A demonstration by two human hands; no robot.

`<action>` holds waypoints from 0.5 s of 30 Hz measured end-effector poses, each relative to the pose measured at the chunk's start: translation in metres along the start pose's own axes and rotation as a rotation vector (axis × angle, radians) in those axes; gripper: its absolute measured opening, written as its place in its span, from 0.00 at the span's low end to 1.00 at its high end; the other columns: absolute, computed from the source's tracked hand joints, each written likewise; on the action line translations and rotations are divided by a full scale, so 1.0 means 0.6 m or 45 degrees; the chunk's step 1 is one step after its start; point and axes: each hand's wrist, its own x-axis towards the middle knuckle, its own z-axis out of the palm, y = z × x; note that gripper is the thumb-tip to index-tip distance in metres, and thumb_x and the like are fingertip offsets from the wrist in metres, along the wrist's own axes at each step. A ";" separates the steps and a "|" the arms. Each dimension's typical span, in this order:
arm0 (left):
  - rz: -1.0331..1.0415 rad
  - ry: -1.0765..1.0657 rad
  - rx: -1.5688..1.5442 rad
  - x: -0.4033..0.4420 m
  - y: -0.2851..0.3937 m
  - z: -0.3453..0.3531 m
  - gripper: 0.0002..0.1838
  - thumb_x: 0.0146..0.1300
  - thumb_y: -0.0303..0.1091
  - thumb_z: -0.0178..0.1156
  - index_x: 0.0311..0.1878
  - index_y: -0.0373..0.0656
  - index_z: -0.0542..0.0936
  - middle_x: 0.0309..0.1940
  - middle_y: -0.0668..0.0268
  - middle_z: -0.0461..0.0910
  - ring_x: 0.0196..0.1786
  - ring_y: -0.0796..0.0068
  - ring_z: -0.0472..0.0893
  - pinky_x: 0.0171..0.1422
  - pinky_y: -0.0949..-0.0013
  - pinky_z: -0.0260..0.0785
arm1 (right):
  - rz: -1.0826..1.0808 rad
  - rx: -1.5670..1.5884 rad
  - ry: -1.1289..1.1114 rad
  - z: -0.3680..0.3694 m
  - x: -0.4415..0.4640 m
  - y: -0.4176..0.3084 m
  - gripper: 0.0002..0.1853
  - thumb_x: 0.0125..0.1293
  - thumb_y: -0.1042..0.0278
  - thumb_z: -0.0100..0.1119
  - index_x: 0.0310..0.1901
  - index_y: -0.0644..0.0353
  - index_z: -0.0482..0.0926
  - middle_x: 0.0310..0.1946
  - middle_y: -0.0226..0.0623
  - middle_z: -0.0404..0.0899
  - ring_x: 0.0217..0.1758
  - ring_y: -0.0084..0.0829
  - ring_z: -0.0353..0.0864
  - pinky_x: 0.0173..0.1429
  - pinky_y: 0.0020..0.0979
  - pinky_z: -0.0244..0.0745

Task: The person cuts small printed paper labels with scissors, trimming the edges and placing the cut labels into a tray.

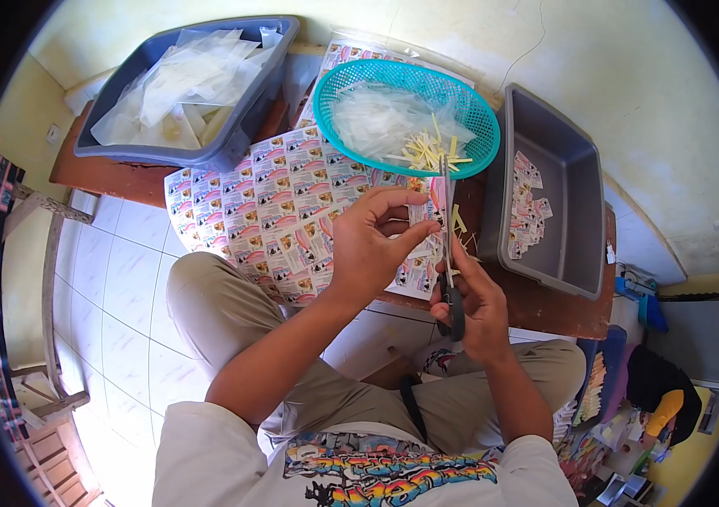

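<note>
My left hand (374,241) pinches a small printed label (433,203) between thumb and fingers, above the table. My right hand (479,306) is closed on the black handles of a pair of scissors (454,308). Their blades point up and away from me, close against the label's right side; whether they are open or shut is hard to tell. Below both hands lie sheets of repeated printed labels (270,203), partly hidden by my left hand. Thin yellowish paper strips (458,221) lie near the blades.
A turquoise mesh basket (322,110) holds clear plastic pieces and yellow strips. To its right, a grey tub (575,211) contains cut labels (528,211). A blue-grey tub (245,127) of translucent sheets stands at the left of the wooden table (545,304). Another person (664,393) is at lower right.
</note>
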 end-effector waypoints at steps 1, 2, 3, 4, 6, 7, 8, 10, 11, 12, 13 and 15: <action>0.003 0.001 -0.009 0.000 0.000 0.000 0.18 0.63 0.15 0.74 0.56 0.32 0.84 0.51 0.65 0.81 0.49 0.80 0.86 0.56 0.76 0.85 | 0.006 0.001 0.000 -0.001 0.000 0.000 0.52 0.62 0.76 0.81 0.84 0.62 0.60 0.67 0.37 0.73 0.51 0.22 0.80 0.57 0.27 0.81; 0.007 0.001 -0.018 0.000 -0.001 0.000 0.18 0.63 0.16 0.75 0.56 0.32 0.84 0.51 0.65 0.81 0.49 0.81 0.86 0.56 0.76 0.85 | 0.012 0.001 -0.001 -0.001 0.000 0.000 0.52 0.62 0.76 0.81 0.84 0.62 0.60 0.67 0.36 0.73 0.51 0.22 0.80 0.57 0.26 0.81; 0.007 0.002 -0.019 0.000 0.000 0.000 0.18 0.63 0.16 0.75 0.56 0.32 0.84 0.51 0.65 0.81 0.49 0.81 0.86 0.56 0.76 0.85 | 0.012 0.000 -0.001 -0.001 0.001 0.000 0.52 0.62 0.76 0.81 0.84 0.62 0.60 0.67 0.36 0.73 0.51 0.22 0.80 0.57 0.26 0.81; -0.001 0.002 -0.011 0.000 0.000 0.000 0.18 0.63 0.16 0.75 0.56 0.32 0.84 0.51 0.65 0.81 0.49 0.81 0.86 0.56 0.76 0.85 | 0.006 0.005 0.000 0.000 0.001 0.000 0.51 0.62 0.76 0.81 0.84 0.62 0.60 0.67 0.36 0.73 0.51 0.22 0.80 0.57 0.27 0.81; -0.010 0.002 -0.003 0.000 0.000 -0.001 0.18 0.63 0.15 0.75 0.56 0.32 0.84 0.51 0.65 0.81 0.48 0.81 0.86 0.56 0.76 0.85 | 0.000 0.010 0.002 0.000 0.001 0.000 0.51 0.62 0.76 0.81 0.84 0.62 0.60 0.67 0.36 0.73 0.51 0.22 0.80 0.57 0.27 0.81; -0.021 0.005 0.006 0.001 -0.001 -0.001 0.18 0.63 0.16 0.75 0.56 0.31 0.84 0.51 0.64 0.82 0.49 0.80 0.86 0.56 0.76 0.85 | -0.004 0.010 -0.003 0.000 0.002 0.000 0.51 0.62 0.76 0.81 0.84 0.62 0.60 0.68 0.37 0.72 0.52 0.22 0.81 0.58 0.27 0.81; -0.033 0.008 0.015 0.001 -0.001 -0.001 0.19 0.63 0.16 0.75 0.56 0.31 0.84 0.51 0.64 0.82 0.49 0.80 0.86 0.56 0.76 0.85 | -0.007 0.010 -0.007 -0.001 0.002 -0.001 0.51 0.62 0.76 0.81 0.84 0.62 0.60 0.68 0.37 0.72 0.53 0.22 0.81 0.59 0.27 0.81; -0.028 -0.012 -0.001 0.000 0.003 0.000 0.19 0.63 0.16 0.75 0.57 0.31 0.84 0.52 0.63 0.82 0.50 0.79 0.87 0.57 0.76 0.85 | -0.008 0.035 -0.008 -0.005 0.002 0.003 0.51 0.62 0.77 0.81 0.84 0.62 0.60 0.69 0.38 0.72 0.53 0.22 0.81 0.59 0.27 0.81; -0.025 -0.031 -0.018 0.000 0.004 0.000 0.19 0.63 0.17 0.75 0.57 0.30 0.84 0.52 0.63 0.82 0.50 0.78 0.87 0.57 0.75 0.85 | -0.007 0.060 -0.008 -0.006 0.003 0.004 0.51 0.62 0.77 0.81 0.84 0.63 0.60 0.69 0.38 0.71 0.54 0.22 0.80 0.60 0.26 0.80; -0.025 -0.033 -0.018 0.000 0.003 0.000 0.19 0.63 0.17 0.75 0.57 0.30 0.84 0.52 0.63 0.82 0.50 0.78 0.87 0.57 0.75 0.85 | -0.008 0.060 -0.007 -0.006 0.004 0.002 0.51 0.62 0.77 0.81 0.84 0.63 0.60 0.69 0.38 0.71 0.54 0.22 0.80 0.60 0.26 0.80; -0.037 -0.038 -0.011 -0.001 0.002 0.000 0.19 0.63 0.17 0.76 0.57 0.30 0.84 0.52 0.63 0.83 0.51 0.77 0.87 0.58 0.75 0.85 | -0.006 0.077 -0.003 -0.005 0.005 0.000 0.51 0.62 0.77 0.80 0.84 0.63 0.59 0.69 0.38 0.71 0.55 0.23 0.80 0.61 0.27 0.80; -0.049 -0.042 -0.003 -0.001 0.002 0.000 0.19 0.63 0.18 0.76 0.57 0.30 0.84 0.53 0.62 0.83 0.51 0.76 0.87 0.58 0.75 0.85 | -0.005 0.092 0.000 -0.004 0.006 -0.002 0.51 0.62 0.77 0.80 0.84 0.63 0.59 0.69 0.39 0.71 0.55 0.23 0.80 0.62 0.27 0.80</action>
